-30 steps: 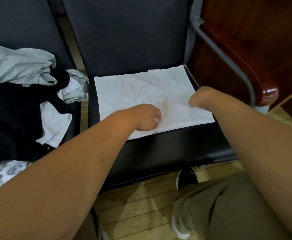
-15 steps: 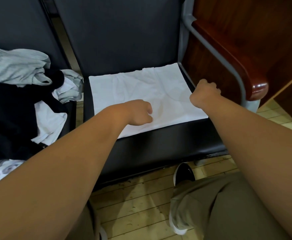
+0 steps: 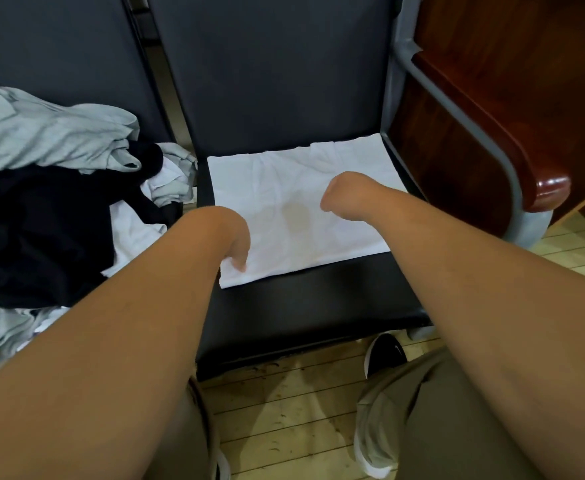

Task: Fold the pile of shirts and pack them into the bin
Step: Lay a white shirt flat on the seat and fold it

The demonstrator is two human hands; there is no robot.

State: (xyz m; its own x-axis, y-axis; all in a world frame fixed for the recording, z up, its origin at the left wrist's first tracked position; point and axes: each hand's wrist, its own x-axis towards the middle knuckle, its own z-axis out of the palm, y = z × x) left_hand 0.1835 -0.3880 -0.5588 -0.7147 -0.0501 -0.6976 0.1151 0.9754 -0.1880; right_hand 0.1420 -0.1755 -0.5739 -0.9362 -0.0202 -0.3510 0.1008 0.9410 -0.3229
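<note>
Shirt (image 3: 284,181), white and folded to a flat rectangle, lies on the far half of the black seat (image 3: 301,306), its right edge close to the chair frame and its near edge well back from the seat's near lip. The left hand (image 3: 234,242) bends down at the wrist onto the near left corner, fingers curled, and seems to pinch the edge there. The right hand (image 3: 336,195) hangs over the right middle of the cloth with its fingers hidden behind the wrist, so I cannot tell whether it is open, closed or holding anything. I judge that another fold, or the lift to the bin, comes next; the bin is not in view. The main risk is a one-sided pull: if only the left corner comes up, the layers can slide apart and the rectangle opens out. A loose pinch that catches only the top layer would do the same. The seat looks smooth, so the cloth may slip toward the near lip and drop to the wooden floor (image 3: 284,410), which shows dirt specks. To the left, the unfolded pile (image 3: 52,140) of grey, black and white clothes spills toward the gap between the seats; the left forearm passes close by it and could drag a piece along. A faint yellowish mark (image 3: 296,216) shows mid-cloth; I cannot tell whether it is a stain.
</note>
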